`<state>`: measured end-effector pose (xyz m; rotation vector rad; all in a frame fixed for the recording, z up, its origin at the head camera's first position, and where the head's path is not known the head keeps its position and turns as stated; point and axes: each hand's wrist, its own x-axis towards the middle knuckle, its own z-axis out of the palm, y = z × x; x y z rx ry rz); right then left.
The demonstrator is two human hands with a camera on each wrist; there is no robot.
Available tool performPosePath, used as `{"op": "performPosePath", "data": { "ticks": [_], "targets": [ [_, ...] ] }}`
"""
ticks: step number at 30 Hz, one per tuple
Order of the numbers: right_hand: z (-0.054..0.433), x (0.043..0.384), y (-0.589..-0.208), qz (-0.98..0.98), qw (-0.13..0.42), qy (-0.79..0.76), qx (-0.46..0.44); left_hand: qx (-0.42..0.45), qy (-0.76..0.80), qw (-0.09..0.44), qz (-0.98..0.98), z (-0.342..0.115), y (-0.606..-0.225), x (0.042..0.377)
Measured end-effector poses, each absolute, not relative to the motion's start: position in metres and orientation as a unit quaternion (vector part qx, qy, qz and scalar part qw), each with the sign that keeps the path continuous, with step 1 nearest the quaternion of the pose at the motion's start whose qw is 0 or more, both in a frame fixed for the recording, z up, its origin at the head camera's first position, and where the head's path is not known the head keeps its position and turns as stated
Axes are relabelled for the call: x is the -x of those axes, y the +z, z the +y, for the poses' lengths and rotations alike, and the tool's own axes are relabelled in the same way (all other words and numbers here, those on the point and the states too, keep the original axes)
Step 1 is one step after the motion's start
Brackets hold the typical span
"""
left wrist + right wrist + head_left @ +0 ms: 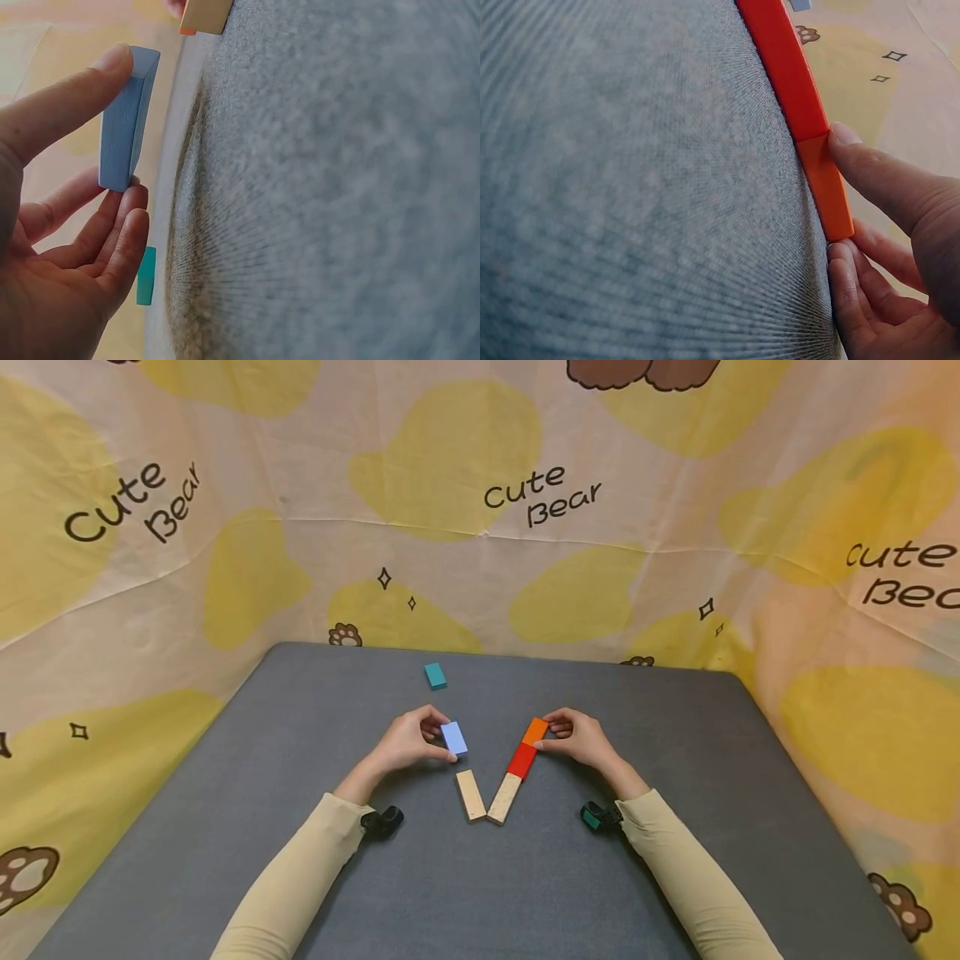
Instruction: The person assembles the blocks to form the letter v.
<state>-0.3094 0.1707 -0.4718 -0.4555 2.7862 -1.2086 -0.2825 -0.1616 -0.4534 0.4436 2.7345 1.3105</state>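
Between thumb and fingertips, my left hand (408,737) pinches a light blue block (453,738) by its two ends. The left wrist view shows this blue block (129,120) raised off the table. My right hand (581,737) holds an orange block (535,731), thumb at the near end and fingers at the far end. That orange block (827,186) lies on the table, end to end with a red block (522,761). A plain wooden block (504,798) continues the row toward me. A second wooden block (471,796) lies just nearer than the blue one, angled into a V with that row.
A teal block (435,676) lies alone near the far edge of the grey table (480,893). Behind the table hangs a patterned cloth (465,460) with bear lettering. Dark wrist cameras (382,822) are strapped under both wrists.
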Motion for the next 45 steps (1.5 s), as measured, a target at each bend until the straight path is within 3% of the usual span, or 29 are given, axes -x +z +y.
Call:
{"op": "performPosePath", "data": {
  "ticks": [45],
  "targets": [
    [0.171, 0.31, -0.473, 0.907, 0.026, -0.394, 0.148, -0.17, 0.419, 0.058, 0.89, -0.156, -0.465, 0.274]
  ]
}}
